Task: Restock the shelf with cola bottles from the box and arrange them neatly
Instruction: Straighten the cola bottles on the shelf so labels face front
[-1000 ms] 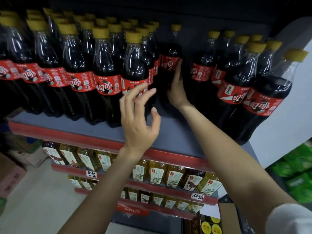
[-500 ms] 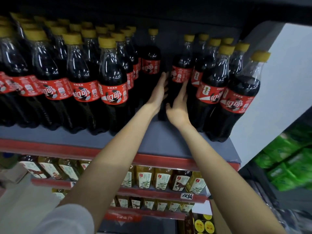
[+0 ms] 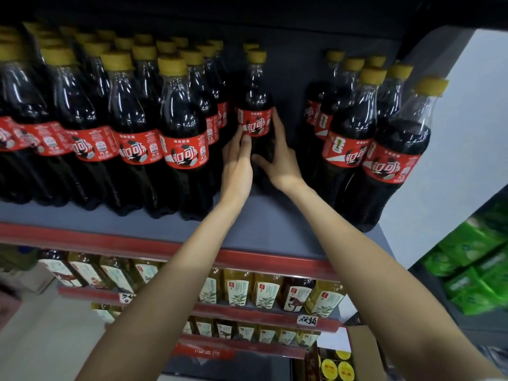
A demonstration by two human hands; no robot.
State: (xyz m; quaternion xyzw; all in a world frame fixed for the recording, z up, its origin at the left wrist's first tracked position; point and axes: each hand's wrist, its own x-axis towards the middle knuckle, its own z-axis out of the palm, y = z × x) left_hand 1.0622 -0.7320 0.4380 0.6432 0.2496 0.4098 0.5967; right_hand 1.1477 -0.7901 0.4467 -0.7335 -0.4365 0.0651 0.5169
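Note:
A cola bottle (image 3: pixel 255 105) with a red label and a yellow cap stands upright in the gap in the middle of the grey shelf (image 3: pixel 264 224). My left hand (image 3: pixel 237 160) grips its left side and my right hand (image 3: pixel 277 158) grips its right side. Rows of like cola bottles (image 3: pixel 137 119) fill the shelf to the left. A smaller group of cola bottles (image 3: pixel 365 138) stands to the right. Behind the held bottle another yellow cap (image 3: pixel 250 47) shows.
Bare shelf surface lies in front of the held bottle, edged by a red price rail (image 3: pixel 110 240). Lower shelves hold yellow tea bottles (image 3: pixel 264 292). A cardboard box (image 3: pixel 362 350) with yellow-capped items sits at the bottom right. Green packs (image 3: pixel 472 270) hang at the right.
My left hand reached forward into the gap and joined my right hand. Both now hold the middle bottle, which stands nearer the front than before. The view has moved closer.

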